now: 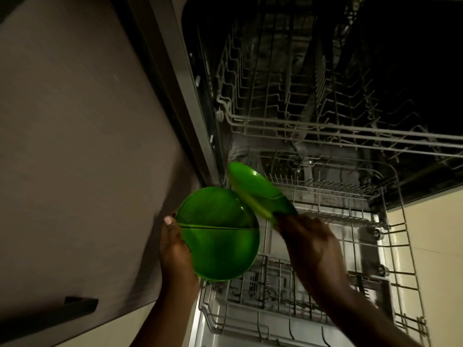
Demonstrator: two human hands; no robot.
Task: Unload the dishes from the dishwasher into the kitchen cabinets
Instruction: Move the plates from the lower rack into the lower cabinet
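Dim, wide-angle bending at edges, hands perhaps motion-blurred

green plates: 4, two stacked (220, 236) + two stacked (260, 191) | hands: 2, left (175, 249), right (315, 249) | dishwasher racks: 2, upper (325, 126), lower (400, 246) | cabinet handles: 1 (50, 316)

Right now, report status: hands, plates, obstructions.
Left hand holding two stacked green plates. Right hand holding third plate, tilted, over lower rack. Racks look empty. Nothing in the way.
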